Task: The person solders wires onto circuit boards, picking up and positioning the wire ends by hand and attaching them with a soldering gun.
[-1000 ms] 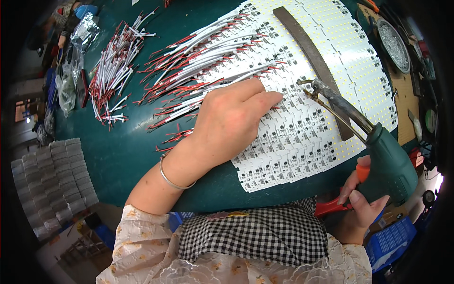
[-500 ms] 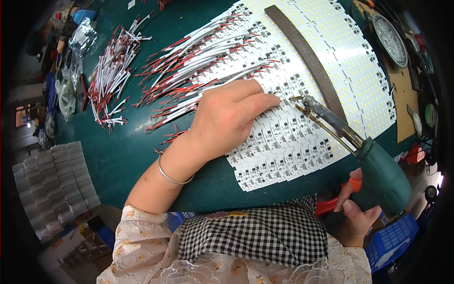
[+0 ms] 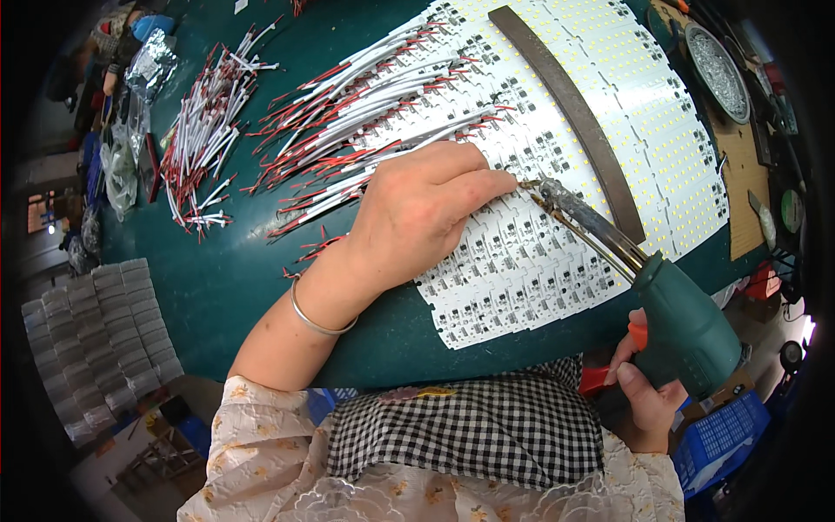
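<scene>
Slanted green soldering gun [image 3: 683,322], tip [image 3: 529,184] over flat white circuit boards [image 3: 513,261]

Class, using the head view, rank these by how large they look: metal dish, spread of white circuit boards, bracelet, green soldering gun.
Largest to smallest, by apparent size only:
1. Spread of white circuit boards
2. Green soldering gun
3. Metal dish
4. Bracelet

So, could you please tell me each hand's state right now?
Left hand: curled over the white circuit boards; whether it holds anything is hidden.
Right hand: closed, holding the green soldering gun.
</scene>
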The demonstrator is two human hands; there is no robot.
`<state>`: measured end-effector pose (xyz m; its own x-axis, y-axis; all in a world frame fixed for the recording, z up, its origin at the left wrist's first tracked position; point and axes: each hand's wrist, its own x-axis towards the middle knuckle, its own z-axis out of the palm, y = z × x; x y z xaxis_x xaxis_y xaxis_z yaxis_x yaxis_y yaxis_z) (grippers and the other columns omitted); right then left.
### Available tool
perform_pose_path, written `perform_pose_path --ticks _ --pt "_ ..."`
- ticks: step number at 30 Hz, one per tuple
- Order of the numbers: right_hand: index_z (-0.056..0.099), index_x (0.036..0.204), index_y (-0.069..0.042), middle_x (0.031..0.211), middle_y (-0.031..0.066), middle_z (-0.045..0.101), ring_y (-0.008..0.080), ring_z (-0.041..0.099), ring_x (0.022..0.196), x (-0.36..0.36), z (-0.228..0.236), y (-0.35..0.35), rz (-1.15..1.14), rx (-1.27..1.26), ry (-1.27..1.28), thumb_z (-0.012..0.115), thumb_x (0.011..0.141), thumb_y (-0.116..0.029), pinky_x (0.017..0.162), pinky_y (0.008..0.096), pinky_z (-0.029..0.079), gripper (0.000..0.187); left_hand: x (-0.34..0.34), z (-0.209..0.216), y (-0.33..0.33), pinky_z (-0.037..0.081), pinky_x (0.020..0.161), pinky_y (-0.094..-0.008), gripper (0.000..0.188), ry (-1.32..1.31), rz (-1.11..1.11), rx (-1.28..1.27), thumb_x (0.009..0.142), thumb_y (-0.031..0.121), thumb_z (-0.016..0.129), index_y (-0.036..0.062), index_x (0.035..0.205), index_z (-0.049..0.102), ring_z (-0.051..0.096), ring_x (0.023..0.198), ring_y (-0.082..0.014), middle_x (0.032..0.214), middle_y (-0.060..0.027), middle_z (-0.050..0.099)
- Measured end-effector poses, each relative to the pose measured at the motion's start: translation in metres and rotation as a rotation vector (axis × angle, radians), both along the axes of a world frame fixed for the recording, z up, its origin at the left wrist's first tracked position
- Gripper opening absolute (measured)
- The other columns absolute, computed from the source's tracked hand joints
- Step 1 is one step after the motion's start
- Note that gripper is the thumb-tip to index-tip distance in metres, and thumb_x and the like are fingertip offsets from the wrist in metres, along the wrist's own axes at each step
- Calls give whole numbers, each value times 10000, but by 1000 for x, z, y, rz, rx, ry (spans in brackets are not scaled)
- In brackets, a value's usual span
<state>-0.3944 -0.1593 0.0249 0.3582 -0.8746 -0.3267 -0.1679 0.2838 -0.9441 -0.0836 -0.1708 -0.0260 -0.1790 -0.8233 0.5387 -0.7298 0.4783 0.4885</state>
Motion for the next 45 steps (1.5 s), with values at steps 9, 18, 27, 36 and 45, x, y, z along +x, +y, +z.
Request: perform_pose_path --ticks 9,18,27,36,45 --pt "453 1234 70 921 133 563 152 559 584 -1 1 -4 48 -38 22 689 722 -91 460 249 469 587 -1 -1 1 486 527 -316 352 -16 10 -18 636 -108 627 63 938 685 608 629 -227 729 -73 615" --pt "438 1165 126 708 123 557 141 519 457 9 -3 -12 -141 -207 -86 728 733 -205 392 224 414 616 -3 1 1 483 535 -316 343 -27 25 -10 628 -112 620 60 918 686 607 638 -226 737 -74 616" --pt "383 1235 126 628 128 534 191 551 457 -10 5 -57 -250 -386 -360 649 753 -89 407 281 475 591 -4 13 7 489 546 -355 341 -103 80 146 623 -59 628 85 926 687 604 671 -263 772 -81 607" --pt "482 1134 55 682 94 571 157 545 494 -10 16 -148 -464 -430 -358 597 830 -37 463 268 455 337 -14 28 6 481 530 -355 334 -114 90 113 635 -62 632 96 926 679 601 643 -269 755 -84 599" --pt "479 1185 27 667 74 554 150 542 475 -11 5 -142 -518 -495 -280 590 808 -19 437 268 451 395 6 40 53 479 536 -343 243 -191 268 116 668 -34 713 67 888 694 613 612 -268 700 -88 616"
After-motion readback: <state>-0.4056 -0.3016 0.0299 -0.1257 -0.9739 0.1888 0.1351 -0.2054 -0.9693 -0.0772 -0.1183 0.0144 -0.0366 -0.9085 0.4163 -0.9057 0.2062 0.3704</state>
